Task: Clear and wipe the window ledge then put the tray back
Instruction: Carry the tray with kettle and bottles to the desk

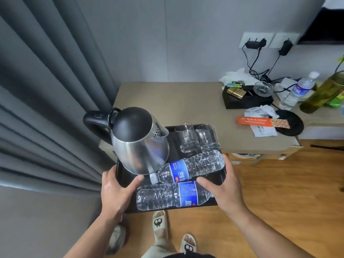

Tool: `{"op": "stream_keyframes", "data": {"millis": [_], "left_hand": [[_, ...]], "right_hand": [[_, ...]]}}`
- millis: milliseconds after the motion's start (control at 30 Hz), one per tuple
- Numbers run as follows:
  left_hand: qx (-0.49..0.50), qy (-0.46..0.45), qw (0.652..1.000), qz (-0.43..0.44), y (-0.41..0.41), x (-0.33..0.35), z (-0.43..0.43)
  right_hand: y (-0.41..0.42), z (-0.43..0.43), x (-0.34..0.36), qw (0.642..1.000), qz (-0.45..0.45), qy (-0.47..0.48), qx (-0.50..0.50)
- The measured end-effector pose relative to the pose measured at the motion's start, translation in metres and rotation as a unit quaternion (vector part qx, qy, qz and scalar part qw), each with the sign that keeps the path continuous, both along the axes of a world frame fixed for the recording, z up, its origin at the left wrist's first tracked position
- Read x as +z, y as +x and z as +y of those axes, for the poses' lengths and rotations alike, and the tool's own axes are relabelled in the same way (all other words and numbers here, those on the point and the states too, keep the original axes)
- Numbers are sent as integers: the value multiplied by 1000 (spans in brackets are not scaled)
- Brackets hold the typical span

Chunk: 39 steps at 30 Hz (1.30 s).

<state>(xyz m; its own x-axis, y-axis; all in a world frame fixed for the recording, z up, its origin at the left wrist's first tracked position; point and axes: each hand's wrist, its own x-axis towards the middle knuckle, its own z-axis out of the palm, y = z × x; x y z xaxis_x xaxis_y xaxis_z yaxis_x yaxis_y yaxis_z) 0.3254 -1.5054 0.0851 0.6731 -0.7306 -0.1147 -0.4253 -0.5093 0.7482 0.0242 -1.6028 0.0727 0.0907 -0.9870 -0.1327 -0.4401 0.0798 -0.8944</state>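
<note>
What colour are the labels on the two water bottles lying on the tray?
Blue with white text, on both water bottles on the black tray; seen in the head view.

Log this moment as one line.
tray: held at both sides, overhanging ledge; left hand: grips left edge; right hand: grips right edge; load: kettle, two glasses, two bottles lying

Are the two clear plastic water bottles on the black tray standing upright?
No, the farther bottle and nearer bottle lie sideways on the black tray.

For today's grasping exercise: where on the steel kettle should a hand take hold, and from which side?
Grip the kettle by its black handle, coming from the left. It stands on the tray with the handle jutting out that way and the spout pointing right; the steel body is wide and smooth.
</note>
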Motion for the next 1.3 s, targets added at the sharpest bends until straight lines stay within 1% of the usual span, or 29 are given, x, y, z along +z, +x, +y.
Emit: {"op": "stream_keyframes", "data": {"millis": [267,500,700,767,933,1100,1300], "left_hand": [[-21,-9,1000,12,39,-13,-83],[-42,12,999,16,80,-43,-149],[-58,52,997,7,112,-78,-200],[-59,52,997,7,120,-91,-215],[-55,55,997,8,135,-122,-241],[-54,63,997,-11,147,-143,-257],[-48,87,995,-30,158,-160,-268]], "right_hand": [[38,-67,-16,999,0,0,-34],[77,-126,-48,998,0,21,-55],[111,-170,-80,997,-1,21,-78],[120,-184,-92,997,0,23,-79],[140,-210,-117,996,1,33,-89],[154,-224,-137,995,-1,39,-89],[163,-234,-147,995,-3,32,-90]]}}
